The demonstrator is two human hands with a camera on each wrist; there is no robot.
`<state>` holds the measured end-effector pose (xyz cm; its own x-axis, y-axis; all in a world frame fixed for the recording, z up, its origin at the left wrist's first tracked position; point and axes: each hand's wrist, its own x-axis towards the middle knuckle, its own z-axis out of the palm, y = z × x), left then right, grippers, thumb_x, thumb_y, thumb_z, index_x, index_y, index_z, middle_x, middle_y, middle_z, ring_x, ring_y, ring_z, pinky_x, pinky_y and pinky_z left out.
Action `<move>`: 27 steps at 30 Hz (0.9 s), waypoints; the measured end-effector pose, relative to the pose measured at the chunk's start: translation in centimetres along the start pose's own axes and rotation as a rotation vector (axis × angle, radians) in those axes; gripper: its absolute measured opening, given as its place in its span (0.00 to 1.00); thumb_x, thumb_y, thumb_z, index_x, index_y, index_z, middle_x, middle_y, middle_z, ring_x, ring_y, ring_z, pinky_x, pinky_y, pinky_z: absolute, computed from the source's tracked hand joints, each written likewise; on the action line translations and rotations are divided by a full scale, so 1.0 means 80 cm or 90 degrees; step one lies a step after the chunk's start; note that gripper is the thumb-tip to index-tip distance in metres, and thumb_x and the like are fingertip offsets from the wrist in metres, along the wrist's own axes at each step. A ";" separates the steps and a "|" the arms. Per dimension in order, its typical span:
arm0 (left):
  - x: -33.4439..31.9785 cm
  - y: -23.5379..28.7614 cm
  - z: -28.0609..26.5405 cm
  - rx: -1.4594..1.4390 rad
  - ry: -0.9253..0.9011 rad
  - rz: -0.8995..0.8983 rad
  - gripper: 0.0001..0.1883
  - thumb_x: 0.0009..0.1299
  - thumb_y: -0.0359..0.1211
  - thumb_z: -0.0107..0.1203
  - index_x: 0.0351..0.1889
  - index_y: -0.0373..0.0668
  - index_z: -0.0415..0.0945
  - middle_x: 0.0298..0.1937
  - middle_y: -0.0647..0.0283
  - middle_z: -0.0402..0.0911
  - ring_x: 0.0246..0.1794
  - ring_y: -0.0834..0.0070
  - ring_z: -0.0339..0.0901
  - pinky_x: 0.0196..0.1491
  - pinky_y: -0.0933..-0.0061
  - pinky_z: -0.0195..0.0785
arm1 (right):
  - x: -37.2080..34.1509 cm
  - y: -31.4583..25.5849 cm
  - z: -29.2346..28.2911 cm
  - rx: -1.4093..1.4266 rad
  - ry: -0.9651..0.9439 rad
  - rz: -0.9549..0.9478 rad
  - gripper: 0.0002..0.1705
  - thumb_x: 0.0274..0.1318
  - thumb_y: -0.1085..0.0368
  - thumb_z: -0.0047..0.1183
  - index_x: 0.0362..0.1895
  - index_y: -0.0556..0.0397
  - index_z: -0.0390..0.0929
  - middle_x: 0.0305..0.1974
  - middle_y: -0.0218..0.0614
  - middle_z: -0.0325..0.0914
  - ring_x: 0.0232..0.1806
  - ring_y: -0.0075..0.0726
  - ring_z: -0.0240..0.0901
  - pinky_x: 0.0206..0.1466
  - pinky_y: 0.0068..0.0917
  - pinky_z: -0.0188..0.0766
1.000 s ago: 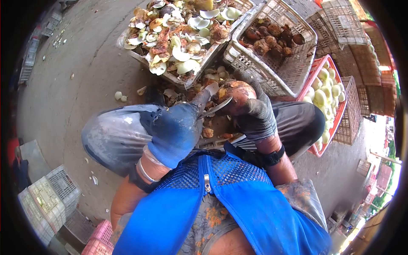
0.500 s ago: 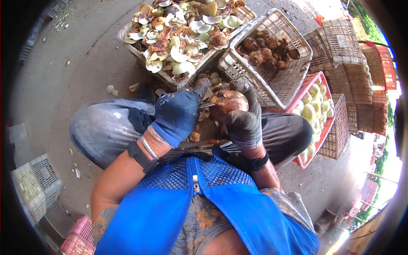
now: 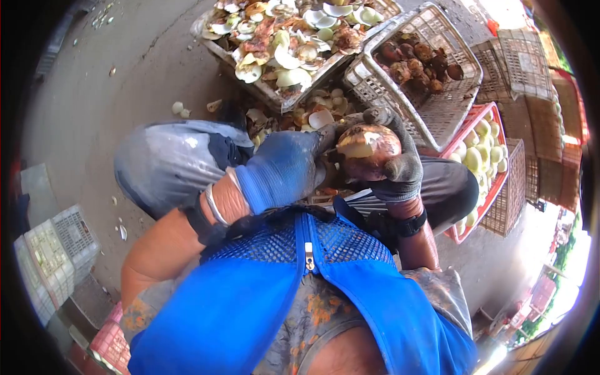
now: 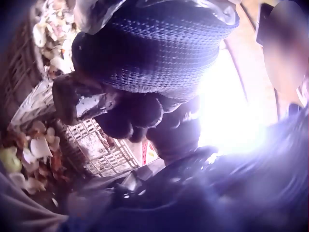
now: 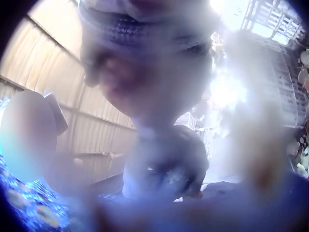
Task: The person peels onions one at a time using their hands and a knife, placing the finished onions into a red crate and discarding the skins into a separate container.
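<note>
My right hand (image 3: 405, 167), in a grey, dirt-stained glove, grips a large brown onion (image 3: 377, 153) above my lap. A pale patch of bare flesh shows on the onion's left side. My left hand (image 3: 281, 167), in a blue knit glove with dark fingers, is right at the onion's near left side. Its fingers are curled, and the knife seen in the earlier frames is hidden behind hand and onion now. In the left wrist view the blue glove (image 4: 154, 63) and dark curled fingers show up close. Haze blurs the right wrist view.
A crate heaped with onion peelings (image 3: 281, 100) stands ahead. Beside it a whitish crate (image 3: 437, 128) holds several brown onions (image 3: 415, 65). At right, a red crate (image 3: 445, 150) is full of peeled onions (image 3: 481, 147). Loose peelings (image 3: 320, 119) lie between my knees.
The left hand has moved in against the onion, and the knife blade has gone out of sight. A pale peeled patch now shows on the onion. The head view has shifted slightly.
</note>
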<state>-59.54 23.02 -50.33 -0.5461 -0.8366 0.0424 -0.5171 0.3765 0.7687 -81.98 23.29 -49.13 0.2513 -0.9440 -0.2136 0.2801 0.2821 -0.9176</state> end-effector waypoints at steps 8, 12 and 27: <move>-0.012 0.001 -0.031 0.037 -0.042 -0.053 0.27 0.66 0.37 0.59 0.66 0.46 0.75 0.33 0.45 0.84 0.31 0.47 0.83 0.36 0.50 0.77 | 0.012 0.023 -0.032 0.365 -0.059 0.157 0.42 0.39 0.64 0.70 0.63 0.62 0.71 0.51 0.45 0.82 0.51 0.43 0.81 0.55 0.39 0.81; 0.008 -0.023 0.017 0.031 0.265 0.147 0.30 0.66 0.35 0.60 0.67 0.35 0.72 0.40 0.44 0.85 0.35 0.47 0.84 0.39 0.52 0.78 | 0.014 0.012 -0.023 0.093 0.007 0.063 0.37 0.44 0.65 0.67 0.62 0.60 0.72 0.51 0.43 0.81 0.51 0.40 0.81 0.55 0.37 0.80; 0.016 -0.018 0.015 -0.523 0.130 -0.246 0.14 0.67 0.37 0.65 0.46 0.39 0.86 0.29 0.59 0.86 0.24 0.74 0.81 0.29 0.68 0.75 | 0.031 0.037 -0.009 0.377 -0.080 0.145 0.40 0.45 0.71 0.66 0.67 0.56 0.69 0.52 0.50 0.80 0.51 0.52 0.81 0.50 0.45 0.84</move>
<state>-60.27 21.89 -52.12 -0.2665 -0.9284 -0.2590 0.0331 -0.2773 0.9602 -81.20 21.64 -52.65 0.4611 -0.8326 -0.3070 0.6622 0.5531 -0.5056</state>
